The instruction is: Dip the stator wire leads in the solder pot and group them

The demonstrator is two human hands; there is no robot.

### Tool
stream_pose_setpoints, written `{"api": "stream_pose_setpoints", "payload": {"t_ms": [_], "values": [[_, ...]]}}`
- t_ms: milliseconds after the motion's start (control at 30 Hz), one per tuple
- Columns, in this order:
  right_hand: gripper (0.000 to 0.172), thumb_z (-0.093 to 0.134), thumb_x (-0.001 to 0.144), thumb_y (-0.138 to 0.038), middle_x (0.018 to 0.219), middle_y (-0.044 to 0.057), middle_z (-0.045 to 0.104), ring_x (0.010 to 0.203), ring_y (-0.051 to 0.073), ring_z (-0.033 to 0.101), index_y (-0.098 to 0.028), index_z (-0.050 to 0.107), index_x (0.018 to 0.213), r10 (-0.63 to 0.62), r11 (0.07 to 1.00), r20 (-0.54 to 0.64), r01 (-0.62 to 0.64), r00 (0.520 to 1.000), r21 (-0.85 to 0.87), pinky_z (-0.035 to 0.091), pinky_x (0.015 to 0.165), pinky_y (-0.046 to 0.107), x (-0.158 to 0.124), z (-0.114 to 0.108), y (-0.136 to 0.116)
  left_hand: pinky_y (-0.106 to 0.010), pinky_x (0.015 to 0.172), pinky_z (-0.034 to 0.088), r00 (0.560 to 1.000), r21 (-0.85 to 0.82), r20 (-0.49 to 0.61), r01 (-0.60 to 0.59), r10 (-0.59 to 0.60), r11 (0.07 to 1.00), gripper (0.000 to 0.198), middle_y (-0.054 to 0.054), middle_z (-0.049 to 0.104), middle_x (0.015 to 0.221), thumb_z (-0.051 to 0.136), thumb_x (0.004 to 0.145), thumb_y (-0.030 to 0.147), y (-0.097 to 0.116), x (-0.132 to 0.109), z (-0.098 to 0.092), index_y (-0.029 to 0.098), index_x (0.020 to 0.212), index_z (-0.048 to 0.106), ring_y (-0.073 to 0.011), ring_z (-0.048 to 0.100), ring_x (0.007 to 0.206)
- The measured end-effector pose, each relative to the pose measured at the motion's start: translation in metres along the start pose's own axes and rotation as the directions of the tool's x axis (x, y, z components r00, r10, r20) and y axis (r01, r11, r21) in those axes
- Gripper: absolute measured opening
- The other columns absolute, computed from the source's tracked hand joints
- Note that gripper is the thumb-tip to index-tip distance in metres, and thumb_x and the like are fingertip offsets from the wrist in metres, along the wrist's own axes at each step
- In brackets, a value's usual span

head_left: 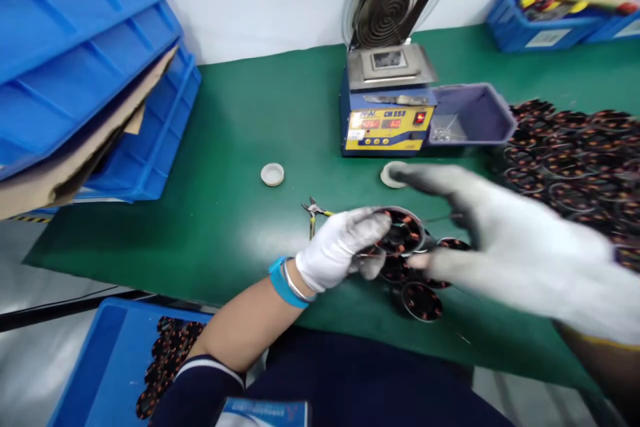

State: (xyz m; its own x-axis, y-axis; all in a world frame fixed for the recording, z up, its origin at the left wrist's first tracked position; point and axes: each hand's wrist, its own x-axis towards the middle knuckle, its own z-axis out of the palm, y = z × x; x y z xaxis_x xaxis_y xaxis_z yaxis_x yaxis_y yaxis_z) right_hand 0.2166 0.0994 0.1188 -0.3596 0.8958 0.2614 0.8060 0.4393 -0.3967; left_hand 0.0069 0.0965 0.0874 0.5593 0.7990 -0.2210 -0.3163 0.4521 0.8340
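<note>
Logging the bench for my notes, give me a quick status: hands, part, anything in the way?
Left hand grips a wound coil ring. Right hand open, blurred, beside it. More coil rings and cutters close by on the green mat.

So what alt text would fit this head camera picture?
A white-gloved left hand holds a round copper-wound coil over a green table, while the blurred gloved right hand spreads open beside it. More coils lie heaped at the right.

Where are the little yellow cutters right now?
In the head view, the yellow-handled cutters lie on the green mat, just left of the gloved left hand holding a wound coil ring, below the white cap.
</note>
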Motion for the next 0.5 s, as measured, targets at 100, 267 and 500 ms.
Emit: {"api": "stream_pose_setpoints", "payload": {"t_ms": [100, 267, 500], "values": [[0.051, 0.062, 0.087, -0.037, 0.132, 0.009, 0.068, 0.114, 0.026, 0.071, -0.023, 0.06, 0.135, -0.203, 0.978, 0.033, 0.202, 0.979, 0.049, 0.063, 0.095, 0.037, -0.005, 0.017, -0.012, -0.025, 0.039, 0.029, 0.999, 0.086, -0.043, 0.001, 0.003, 0.996, 0.07, -0.003, 0.062, 0.059, 0.067, 0.069, 0.085, -0.003, 0.001, 0.0, 0.016, 0.081, 0.066, -0.0105, 0.047, 0.042], [0.039, 0.053, 0.092, -0.031, 0.121, 0.01, 0.072, 0.104, 0.023, 0.074, -0.021, 0.057, 0.129, -0.341, 0.938, -0.094, 0.331, 0.935, -0.101, 0.065, 0.086, 0.034, -0.008, 0.018, -0.008, -0.029, 0.063, 0.051, 0.861, 0.283, -0.33, -0.299, 0.386, 0.911, 0.054, -0.008, 0.073, 0.093, 0.071, 0.077, 0.068, 0.0, 0.003, 0.0, 0.018, 0.095, 0.067, -0.0165, 0.062, 0.07], [0.03, 0.049, 0.098, -0.029, 0.118, 0.013, 0.071, 0.109, 0.019, 0.072, -0.017, 0.053, 0.125, -0.386, 0.912, -0.16, 0.35, 0.908, -0.214, 0.062, 0.093, 0.025, -0.011, 0.006, 0.009, -0.026, 0.047, 0.036, 0.967, 0.299, -0.15, -0.153, 0.205, 0.942, 0.037, 0.003, 0.049, 0.05, 0.071, 0.079, 0.048, 0.013, -0.006, -0.003, 0.021, 0.06, 0.054, -0.0099, 0.041, 0.044]]}}
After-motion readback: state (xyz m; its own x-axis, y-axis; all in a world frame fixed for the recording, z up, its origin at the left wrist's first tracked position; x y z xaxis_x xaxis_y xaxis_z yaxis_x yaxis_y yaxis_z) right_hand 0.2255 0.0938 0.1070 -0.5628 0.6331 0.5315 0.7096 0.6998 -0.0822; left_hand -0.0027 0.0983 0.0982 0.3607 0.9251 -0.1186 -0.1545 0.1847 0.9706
